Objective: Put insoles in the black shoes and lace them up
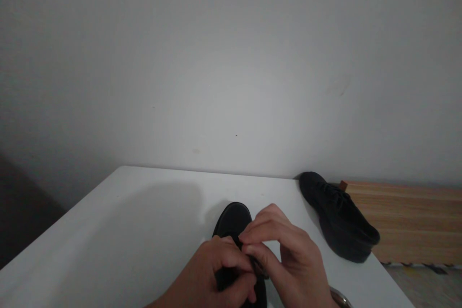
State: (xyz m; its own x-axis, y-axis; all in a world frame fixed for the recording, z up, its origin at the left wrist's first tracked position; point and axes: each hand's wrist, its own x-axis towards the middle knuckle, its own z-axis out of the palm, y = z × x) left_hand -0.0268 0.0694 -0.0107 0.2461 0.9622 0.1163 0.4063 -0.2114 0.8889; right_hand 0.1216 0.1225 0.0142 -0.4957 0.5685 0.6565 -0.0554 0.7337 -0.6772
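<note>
A black shoe [233, 219] lies on the white table with its rounded toe pointing toward the wall. Both hands are over its lacing area and hide most of it. My left hand [216, 272] is closed in a pinch, thumb and forefinger together above the shoe. Close against it, my right hand [294, 260] pinches with thumb and fingertips. A dark shoelace [260, 268] shows between the two hands; its ends are hidden by the fingers. The matching black lace-up shoe [339, 216] stands at the right edge of the table, its opening toward me.
A white table [144, 221] reaches back to a pale grey wall [231, 67]. Beyond its right edge is a wood-grain panel [415, 221], with patterned floor [418, 279] below. A metal band [340, 297] sits at my right wrist.
</note>
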